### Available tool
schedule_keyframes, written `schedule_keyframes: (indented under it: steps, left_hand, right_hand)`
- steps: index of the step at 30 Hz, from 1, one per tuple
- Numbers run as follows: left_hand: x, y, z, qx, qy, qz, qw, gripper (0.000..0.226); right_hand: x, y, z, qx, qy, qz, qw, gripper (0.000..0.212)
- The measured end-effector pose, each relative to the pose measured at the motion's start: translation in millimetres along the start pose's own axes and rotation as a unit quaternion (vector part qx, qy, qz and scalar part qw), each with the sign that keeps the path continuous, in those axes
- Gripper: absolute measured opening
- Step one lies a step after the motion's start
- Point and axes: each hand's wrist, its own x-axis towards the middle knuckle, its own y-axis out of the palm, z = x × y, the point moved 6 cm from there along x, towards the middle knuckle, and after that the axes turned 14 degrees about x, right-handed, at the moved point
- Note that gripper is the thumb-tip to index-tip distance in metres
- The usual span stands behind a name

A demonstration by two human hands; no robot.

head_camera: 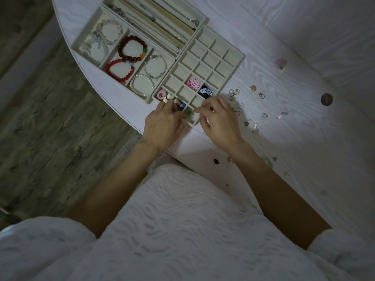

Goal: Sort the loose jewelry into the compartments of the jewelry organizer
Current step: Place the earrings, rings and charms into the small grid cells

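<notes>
A beige grid organizer (233, 57) lies on the white table, most of its small compartments bare. A pink flower piece (193, 83) and a blue-white piece (205, 92) sit in near compartments; a pink bead (161, 94) and white beads (167, 97) lie at the near left corner. My left hand (162, 124) and my right hand (218, 120) meet over the near corner compartment, fingers curled around a small green piece (189, 112). Which hand holds it is hard to tell. Loose earrings and rings (251, 110) are scattered to the right.
A bracelet tray (81, 40) with red, pearl and clear bracelets sits left of the grid. A necklace tray (199, 16) lies behind. The table has a round hole (326, 99) at right. More small pieces (269, 159) lie near my right forearm. Floor lies to the left.
</notes>
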Motion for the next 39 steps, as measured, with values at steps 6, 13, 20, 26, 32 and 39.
schedule_keyframes:
  steps: [6,13,20,26,32,39]
  left_hand:
    - [0,-1,-1,0.002,0.000,-0.011,1.000,0.022]
    - [-1,10,-11,0.012,-0.009,0.020,1.000,0.032]
    - [-11,0,-2,-0.002,-0.020,-0.018,1.000,0.034]
    - [-5,2,-7,0.014,-0.015,0.004,1.000,0.035]
    - [-6,7,-6,0.014,-0.005,0.019,1.000,0.042]
    - [-5,9,-15,0.031,0.005,0.031,0.999,0.040]
  right_hand:
    - [1,10,10,-0.044,-0.012,0.029,0.999,0.018]
    - [-6,7,7,-0.072,-0.006,0.016,0.997,0.022]
    - [-5,6,7,-0.075,0.000,0.006,0.997,0.022]
    - [2,12,15,-0.078,0.027,0.013,0.996,0.037]
    - [-6,8,12,-0.062,-0.017,0.005,0.998,0.024]
    - [-4,19,13,-0.081,0.003,0.051,0.995,0.027]
